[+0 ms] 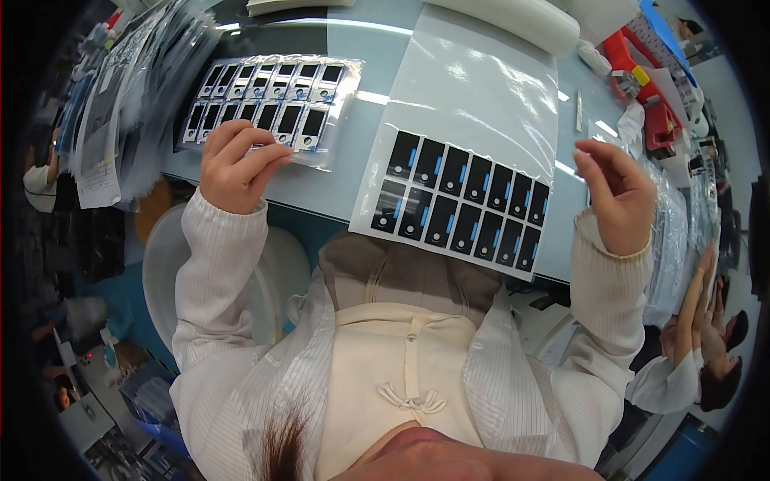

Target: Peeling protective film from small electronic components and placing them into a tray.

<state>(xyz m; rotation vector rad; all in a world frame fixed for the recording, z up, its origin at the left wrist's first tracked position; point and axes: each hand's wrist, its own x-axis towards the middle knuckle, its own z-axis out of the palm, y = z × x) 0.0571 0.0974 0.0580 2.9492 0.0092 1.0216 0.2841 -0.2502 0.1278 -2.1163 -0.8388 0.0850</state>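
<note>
At the left of the table, a clear plastic tray (341,104) holds two rows of small flat parts with black faces and silvery-blue edges. My left hand (241,164) is over the tray's near edge, thumb and forefinger pinched together by a part in the near row; what they grip, if anything, is too small to make out. In front of me lies a white backing sheet (365,212) bearing two rows of black rectangular stickers (453,170) with blue tabs and a round spot. Right of the sheet, my right hand (618,196) is raised, thumb and forefinger closed together; anything between them is hidden.
A white roll (513,24) of sheet material lies across the far side of the table. Hanging plastic bags (132,96) crowd the left. Red bins (658,104) stand at the far right, near clear plastic-wrapped stacks (667,240). Other people sit farther right.
</note>
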